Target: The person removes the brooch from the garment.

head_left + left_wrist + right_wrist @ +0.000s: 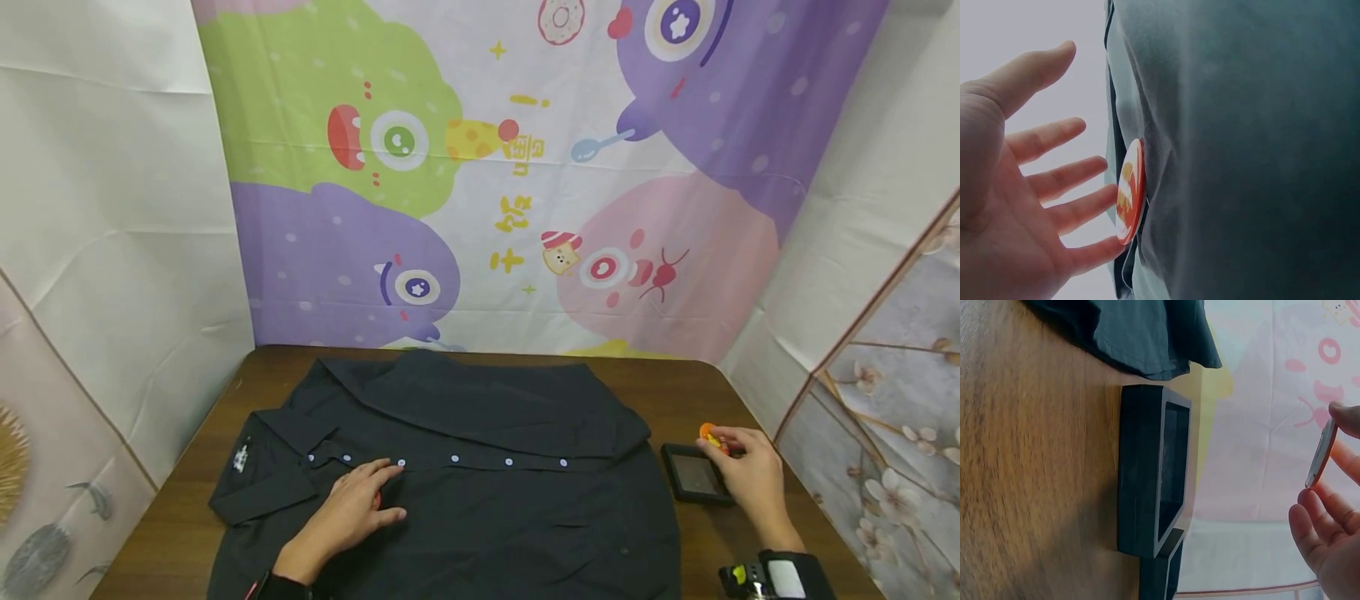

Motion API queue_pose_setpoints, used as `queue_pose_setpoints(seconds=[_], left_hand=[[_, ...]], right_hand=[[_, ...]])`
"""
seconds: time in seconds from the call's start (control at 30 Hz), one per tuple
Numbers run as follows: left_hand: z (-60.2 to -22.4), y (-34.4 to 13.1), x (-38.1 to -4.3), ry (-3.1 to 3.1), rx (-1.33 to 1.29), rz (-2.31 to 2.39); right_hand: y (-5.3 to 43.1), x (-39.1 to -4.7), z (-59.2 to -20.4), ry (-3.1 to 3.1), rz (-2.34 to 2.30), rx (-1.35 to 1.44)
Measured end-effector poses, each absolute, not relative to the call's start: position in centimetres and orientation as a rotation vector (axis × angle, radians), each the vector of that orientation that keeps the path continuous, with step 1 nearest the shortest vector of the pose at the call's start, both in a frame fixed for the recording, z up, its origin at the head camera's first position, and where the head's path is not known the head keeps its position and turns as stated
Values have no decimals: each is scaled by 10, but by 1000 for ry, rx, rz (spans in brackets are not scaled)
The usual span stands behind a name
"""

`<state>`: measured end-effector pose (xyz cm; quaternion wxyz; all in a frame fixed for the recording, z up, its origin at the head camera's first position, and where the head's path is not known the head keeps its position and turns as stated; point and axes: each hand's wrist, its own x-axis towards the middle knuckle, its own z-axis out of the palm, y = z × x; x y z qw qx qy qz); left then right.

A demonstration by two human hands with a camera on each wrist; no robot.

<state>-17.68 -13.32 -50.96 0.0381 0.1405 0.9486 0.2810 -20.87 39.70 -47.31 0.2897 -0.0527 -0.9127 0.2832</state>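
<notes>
A black button-up shirt (480,517) lies spread on the table. My left hand (345,512) hovers low over its front, fingers extended. Under that palm is a round, red-and-white pin badge (1130,194) against the shirt; in the left wrist view the straight fingertips are at its edge, and contact is hard to tell. My right hand (753,475) pinches a round, orange-rimmed pin badge (1322,453) between thumb and fingers. This second badge is held just above a black open-topped box (1141,475), right of the shirt.
A second black box (1159,572) stands beside the first in the right wrist view. The wooden table (720,542) ends at a hanging cartoon-print cloth (495,317). Pale sheets and panels rise on both sides.
</notes>
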Motion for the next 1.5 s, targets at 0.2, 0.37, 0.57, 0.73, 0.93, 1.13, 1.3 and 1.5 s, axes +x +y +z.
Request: queue_pose_setpoints(seconds=[0.2, 0.37, 0.57, 0.73, 0.93, 1.13, 1.3, 1.5], left_hand=[[-509, -133, -176, 2916, 438, 868], [-509, -133, -176, 2915, 444, 878], [-508, -133, -177, 2924, 447, 885], [-510, -132, -175, 2917, 443, 900], [-511, -132, -174, 2921, 460, 910], [-511, -134, -173, 2911, 465, 939], [-511, -135, -173, 2918, 480, 952], [-510, -135, -174, 2921, 455, 919]], right_hand=[[401, -208, -473, -2443, 745, -140], [405, -208, -473, -2438, 725, -161], [410, -208, -471, -2434, 725, -170], [417, -206, -472, -2475, 732, -191], [426, -205, -476, -2490, 717, -211], [434, -207, -483, -2505, 699, -223], [439, -205, -483, -2530, 713, -254], [449, -208, -484, -2521, 689, -262]])
